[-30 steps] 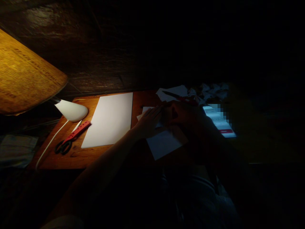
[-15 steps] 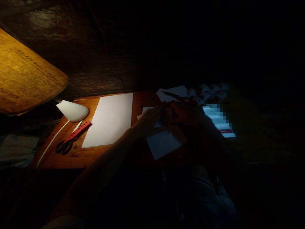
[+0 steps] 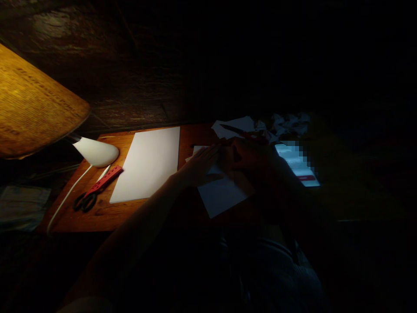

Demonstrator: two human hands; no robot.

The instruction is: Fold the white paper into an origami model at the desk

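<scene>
Our left hand [image 3: 198,168] lies flat, fingers straight, on white paper [image 3: 219,198]; that paper shows nearside of both hands. Right hand [image 3: 249,156] in deep shadow, can't tell its grip. Outward, we count: one lit phone [image 3: 293,163], one lamp [image 3: 42,104].

1. Lampshade [image 3: 39,104]: cut off by the left edge; lettering too blurred to read.
2. Right hand [image 3: 248,155]: sunk in shadow; fingers perhaps curled, their hold indistinct.
3. Paper [image 3: 221,198]: upper part partly covered by the left hand [image 3: 200,168].
4. White sheet [image 3: 150,161]: lower right corner hidden behind the left forearm [image 3: 153,206].
5. Lit screen [image 3: 293,161]: upper right corner pixelated; text illegibly small.
</scene>
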